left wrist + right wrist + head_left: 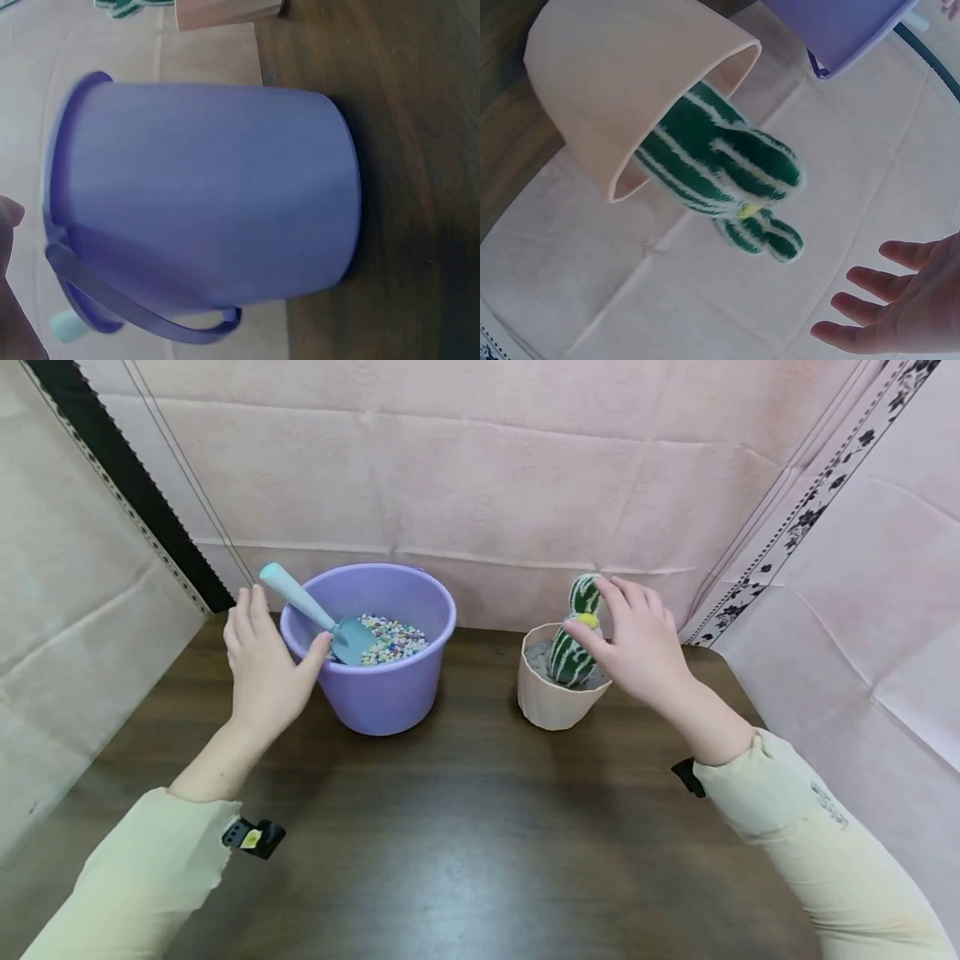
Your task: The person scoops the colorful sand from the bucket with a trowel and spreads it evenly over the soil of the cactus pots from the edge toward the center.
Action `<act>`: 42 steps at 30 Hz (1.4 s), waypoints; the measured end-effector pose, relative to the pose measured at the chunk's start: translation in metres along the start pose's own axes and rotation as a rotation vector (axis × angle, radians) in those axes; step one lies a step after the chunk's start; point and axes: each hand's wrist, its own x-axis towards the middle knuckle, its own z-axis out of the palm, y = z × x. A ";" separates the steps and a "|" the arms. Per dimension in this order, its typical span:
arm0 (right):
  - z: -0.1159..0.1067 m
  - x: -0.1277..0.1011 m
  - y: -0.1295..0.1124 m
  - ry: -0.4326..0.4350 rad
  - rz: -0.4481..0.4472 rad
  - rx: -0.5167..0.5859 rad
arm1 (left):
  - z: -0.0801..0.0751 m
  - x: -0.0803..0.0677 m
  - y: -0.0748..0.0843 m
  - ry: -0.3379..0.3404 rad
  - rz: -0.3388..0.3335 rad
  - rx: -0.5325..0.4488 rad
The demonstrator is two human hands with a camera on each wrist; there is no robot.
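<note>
the right hand (637, 647), grip released with fingers spread, hovers just right of the upright green striped plush cactus (576, 639) in the ribbed beige pot (551, 697). the left hand (262, 664), fingers straight, rests against the purple plastic bucket (378, 693) on the dark wooden worktop (465, 827).

A dark brown wooden table (465, 827) stands in a corner made of pale pink cloth sheets (480, 468) with fold lines. On the right, a black flower border (817, 493) runs diagonally; the left sheet is beige
</note>
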 end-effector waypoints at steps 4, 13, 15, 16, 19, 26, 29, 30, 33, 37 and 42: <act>0.002 0.007 -0.008 -0.003 -0.013 0.009 | -0.005 0.008 -0.012 -0.119 -0.128 -0.110; 0.012 0.030 -0.031 -0.029 -0.023 0.061 | -0.003 0.035 -0.034 -0.384 -0.311 -0.501; 0.015 0.037 -0.039 -0.038 -0.032 0.077 | -0.001 0.039 -0.038 -0.382 -0.328 -0.595; 0.016 0.040 -0.043 -0.044 -0.035 0.084 | 0.000 0.039 -0.040 -0.373 -0.328 -0.628; 0.021 0.051 -0.058 -0.072 -0.040 0.114 | 0.002 0.040 -0.043 -0.358 -0.331 -0.684; 0.041 0.078 -0.092 -0.194 -0.003 0.228 | 0.005 0.036 -0.041 -0.330 -0.324 -0.667; 0.053 0.089 -0.106 -0.249 0.009 0.289 | 0.009 0.034 -0.041 -0.312 -0.296 -0.630; 0.057 0.093 -0.109 -0.267 0.009 0.309 | 0.010 0.034 -0.041 -0.306 -0.285 -0.620; 0.070 0.103 -0.123 -0.313 0.008 0.402 | 0.010 0.033 -0.042 -0.285 -0.268 -0.603; 0.084 0.116 -0.140 -0.364 0.013 0.517 | 0.011 0.033 -0.044 -0.268 -0.262 -0.612; 0.100 0.129 -0.160 -0.434 -0.004 0.591 | 0.012 0.032 -0.044 -0.276 -0.257 -0.641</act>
